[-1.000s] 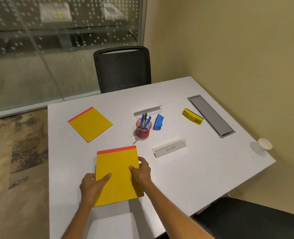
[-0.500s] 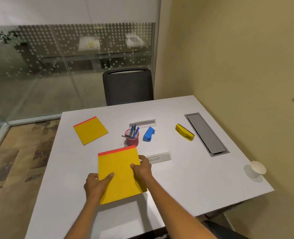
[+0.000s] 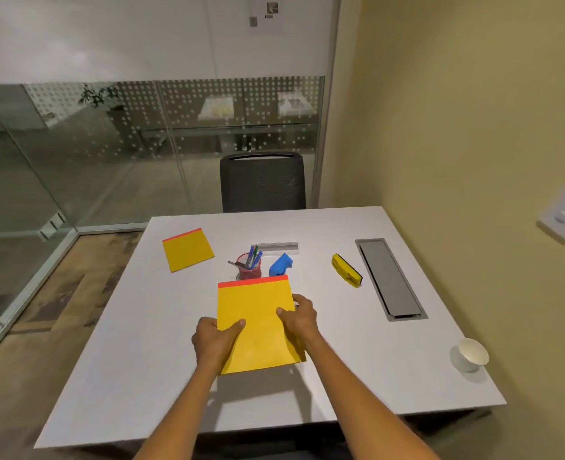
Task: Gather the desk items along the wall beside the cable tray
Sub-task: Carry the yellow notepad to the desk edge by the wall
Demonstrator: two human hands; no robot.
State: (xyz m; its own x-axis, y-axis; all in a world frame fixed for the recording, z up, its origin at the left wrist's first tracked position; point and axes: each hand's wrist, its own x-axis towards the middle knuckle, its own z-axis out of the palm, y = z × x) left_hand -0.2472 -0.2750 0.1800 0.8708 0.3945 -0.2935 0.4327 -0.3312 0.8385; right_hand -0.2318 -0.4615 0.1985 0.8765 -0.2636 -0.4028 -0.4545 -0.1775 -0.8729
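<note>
A yellow notepad with a red top strip (image 3: pixel 258 320) is lifted and tilted above the white desk (image 3: pixel 357 360). My left hand (image 3: pixel 213 340) grips its left edge, and my right hand (image 3: pixel 299 315) grips its right edge. Behind it stand a red pen cup (image 3: pixel 248 267), a blue stapler (image 3: pixel 280 264) and a clear nameplate holder (image 3: pixel 276 247). A second yellow notepad (image 3: pixel 187 249) lies at the far left. A yellow eraser-like block (image 3: pixel 346 274) lies beside the grey cable tray (image 3: pixel 390 278) near the right wall. The other nameplate holder is hidden behind the lifted pad.
A white paper cup (image 3: pixel 470 355) stands at the desk's near right corner. A black chair (image 3: pixel 263 182) faces the far edge. The yellow wall (image 3: pixel 473 144) runs along the right side, and a glass partition (image 3: pixel 75 144) closes the left.
The notepad has come up off the desk in both hands and now hides the near nameplate holder. The camera has tilted upward and back, showing more of the room.
</note>
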